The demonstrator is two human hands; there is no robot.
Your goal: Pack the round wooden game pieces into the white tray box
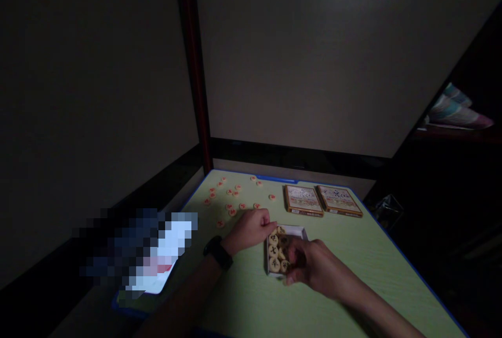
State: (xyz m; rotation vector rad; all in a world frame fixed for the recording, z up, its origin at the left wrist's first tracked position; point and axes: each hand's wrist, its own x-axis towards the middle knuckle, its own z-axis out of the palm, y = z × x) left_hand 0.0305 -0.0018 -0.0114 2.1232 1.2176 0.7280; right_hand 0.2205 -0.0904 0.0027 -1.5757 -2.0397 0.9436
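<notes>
A small white-walled open box (pixel 298 232) stands on the table, with several round wooden Chinese chess pieces (pixel 274 251) with black characters lying in its left part. My left hand (pixel 249 231), with a dark watch on the wrist, is closed at the upper left of the box, its fingertips on the rim. Over the right half of the box, my right hand (pixel 314 265) bends its fingers down around a shaded chess piece. The hand hides much of the box's inside. Several red-marked chess pieces (pixel 242 206) lie scattered beyond my left hand.
Two flat printed boxes (pixel 304 200) lie side by side at the back right of the green table (pixel 353 259). A lit, partly pixelated screen (pixel 162 254) is at the left edge. Walls rise behind and to the left. A clear bag (pixel 388 211) sits beyond the right edge.
</notes>
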